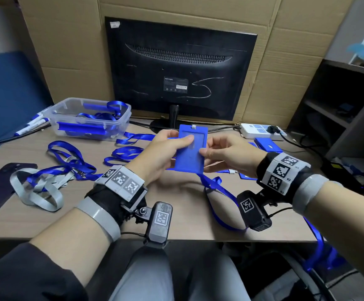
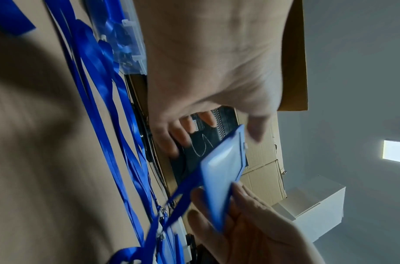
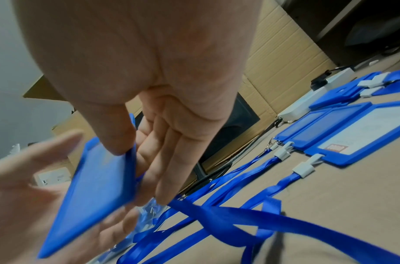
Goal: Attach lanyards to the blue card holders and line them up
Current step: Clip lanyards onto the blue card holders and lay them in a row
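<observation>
Here, seen from a head-worn camera, a person seated at a wooden desk [image 1: 189, 213] holds one blue card holder [image 1: 189, 157] upright in the air above the desk, in front of the back of a black monitor [image 1: 181, 68]. The left hand [image 1: 163, 153] grips the holder's left edge, thumb across its front; the right hand [image 1: 226, 153] pinches its right edge between thumb and fingers. A small white tab [image 1: 193, 127] sits at the holder's top slot, and no lanyard can be seen clipped there. Loose blue lanyards [image 1: 68, 157] lie scattered on the desk to the left, with more in a clear plastic box [image 1: 89, 118]. In the right wrist view, finished card holders [image 3: 343, 132] with lanyards clipped on lie side by side on the desk. This looks like the start of one attachment: the holder is picked up and being oriented. The next move probably calls for freeing one hand, taking a lanyard's clip, and hooking it through the top slot while the other hand steadies the holder.
</observation>
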The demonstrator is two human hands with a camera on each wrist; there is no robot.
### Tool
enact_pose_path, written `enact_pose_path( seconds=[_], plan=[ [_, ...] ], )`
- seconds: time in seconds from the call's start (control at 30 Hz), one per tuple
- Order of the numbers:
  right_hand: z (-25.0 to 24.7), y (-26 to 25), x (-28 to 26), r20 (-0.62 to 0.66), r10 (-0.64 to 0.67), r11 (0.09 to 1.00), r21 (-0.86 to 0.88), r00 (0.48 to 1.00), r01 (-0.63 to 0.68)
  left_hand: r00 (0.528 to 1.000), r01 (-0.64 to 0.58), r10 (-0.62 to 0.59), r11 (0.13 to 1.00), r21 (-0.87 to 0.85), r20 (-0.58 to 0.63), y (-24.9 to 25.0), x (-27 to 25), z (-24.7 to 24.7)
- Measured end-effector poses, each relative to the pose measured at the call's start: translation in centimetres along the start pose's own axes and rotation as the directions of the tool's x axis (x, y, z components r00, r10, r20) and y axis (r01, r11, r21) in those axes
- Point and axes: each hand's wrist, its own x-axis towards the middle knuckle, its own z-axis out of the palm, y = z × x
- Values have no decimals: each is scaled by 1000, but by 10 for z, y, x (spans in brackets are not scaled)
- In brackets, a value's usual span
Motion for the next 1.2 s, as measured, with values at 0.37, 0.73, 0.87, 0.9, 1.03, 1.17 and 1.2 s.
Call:
enact_pose_path(
  seconds=[0.37, 0.73, 0.87, 0.9, 1.03, 1.17, 1.2],
  plan=[
    [-14, -13, -8, -229, -26, 996, -84, 973, 7, 980, -147, 103, 952, 267, 172, 19, -2, 0],
    [-24, -3, -3, -124, -173, 792, -607, 977, 64, 967, -189, 120, 928, 322, 224, 17, -7, 9],
    [-29, 1, -1, -211, -151, 807, -590, 966, -3, 975, -163, 71, 868, 470, 208, 25, -11, 1],
    [-31, 3, -1, -248, -147, 820, -572, 958, -23, 979, -122, 16, 846, 520, 205, 30, -13, -1],
    [-37, 11, 2, -380, -142, 840, -534, 914, -91, 980, 161, -196, 736, 658, -20, 31, -11, -15],
    [-43, 20, 5, -407, -72, 861, -487, 910, -149, 930, 360, -97, 442, 822, -355, 25, -7, -18],
    [-45, 22, 6, -423, -75, 838, -518, 903, -173, 926, 363, -84, 465, 808, -368, 27, -6, -19]
  ],
)
